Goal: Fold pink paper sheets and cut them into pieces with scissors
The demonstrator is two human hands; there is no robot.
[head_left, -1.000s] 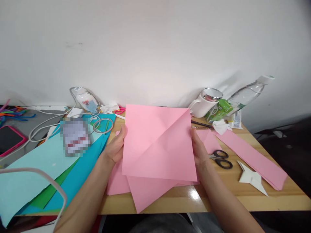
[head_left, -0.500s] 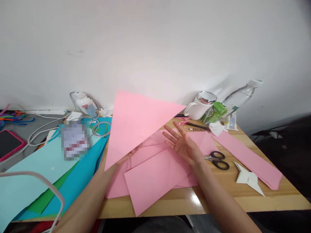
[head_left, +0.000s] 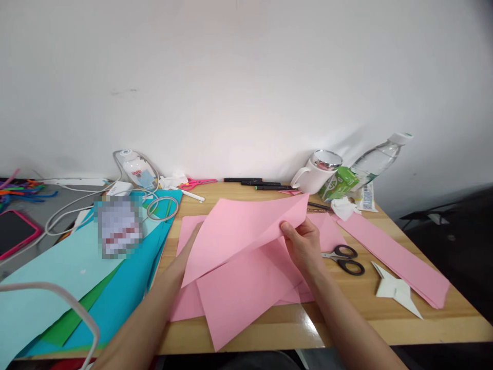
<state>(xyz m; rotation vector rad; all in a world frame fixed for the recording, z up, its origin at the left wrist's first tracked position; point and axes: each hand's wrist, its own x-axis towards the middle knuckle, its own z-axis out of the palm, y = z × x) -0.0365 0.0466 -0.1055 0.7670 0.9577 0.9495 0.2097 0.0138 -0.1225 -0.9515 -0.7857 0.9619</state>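
A pink sheet of paper (head_left: 239, 226), folded into a triangle, is raised and tilted above the table. My right hand (head_left: 304, 241) pinches its right corner, thumb on top and fingers behind. Only the wrist and edge of my left hand (head_left: 195, 235) show at the paper's left side. The rest of that hand is behind the paper, so its fingers are hidden. Beneath lie several more pink sheets (head_left: 239, 308), overlapping one another. Black-handled scissors (head_left: 344, 259) rest just right of my right hand, partly covered by it.
Blue and green sheets (head_left: 123, 303) with a blurred phone (head_left: 119, 226) lie at left. Along the wall stand a white bottle (head_left: 136, 169), black markers (head_left: 262, 183), a mug (head_left: 318, 172) and a water bottle (head_left: 379, 159). At right are pink strips (head_left: 396, 259) and a white folded-paper star (head_left: 395, 288).
The pink triangle has come down towards the table. My right hand, open and apart from the paper before, now grips its right corner. My left hand's fingers have gone out of sight behind it.
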